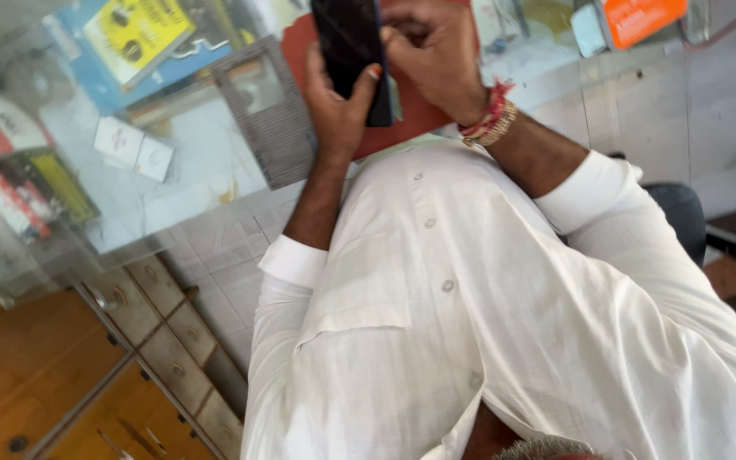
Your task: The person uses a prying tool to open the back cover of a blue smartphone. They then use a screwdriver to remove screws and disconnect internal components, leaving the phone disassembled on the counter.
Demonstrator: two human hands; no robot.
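Our left hand (338, 102) wraps around a dark phone (353, 51), thumb pressed on its edge, held upright over the red mat (419, 111). Our right hand (436, 51) (beaded bracelets at the wrist) curls its fingers against the phone's other side — whether it grips, we cannot tell.

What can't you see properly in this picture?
All in the head view:
- Phone: top cut off by the frame edge.
- Right hand: fingertips hidden behind the phone.
- Left hand: palm hidden by the phone.
- Yellow packet under the glass: blurred.
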